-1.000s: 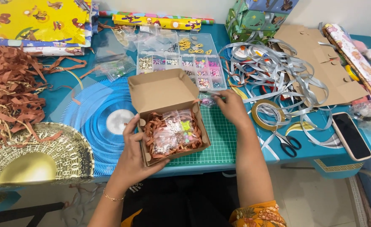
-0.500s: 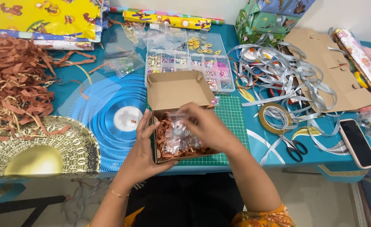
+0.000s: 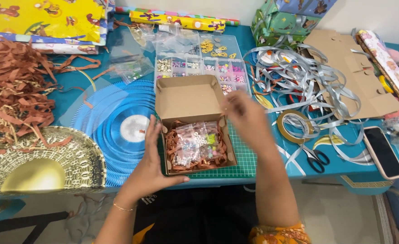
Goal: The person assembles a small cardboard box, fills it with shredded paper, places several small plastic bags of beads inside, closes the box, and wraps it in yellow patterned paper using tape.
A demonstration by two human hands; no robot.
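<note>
On the green mat (image 3: 247, 159) sits our open box (image 3: 195, 129) of shreds and bead bags; our left hand (image 3: 150, 162) cups its side, our right hand (image 3: 244, 115) hovers blurred, grip unclear. A nudge could spill it.

Home craft table for gift wrapping: teal tabletop (image 3: 353, 162) crowded with wrapping paper rolls (image 3: 181, 20), silver ribbon (image 3: 308, 77), bead organiser (image 3: 199, 68), tape roll (image 3: 294, 126), scissors (image 3: 316, 158), brown paper shreds (image 3: 14, 86), green cutting mat (image 3: 244, 158).
</note>
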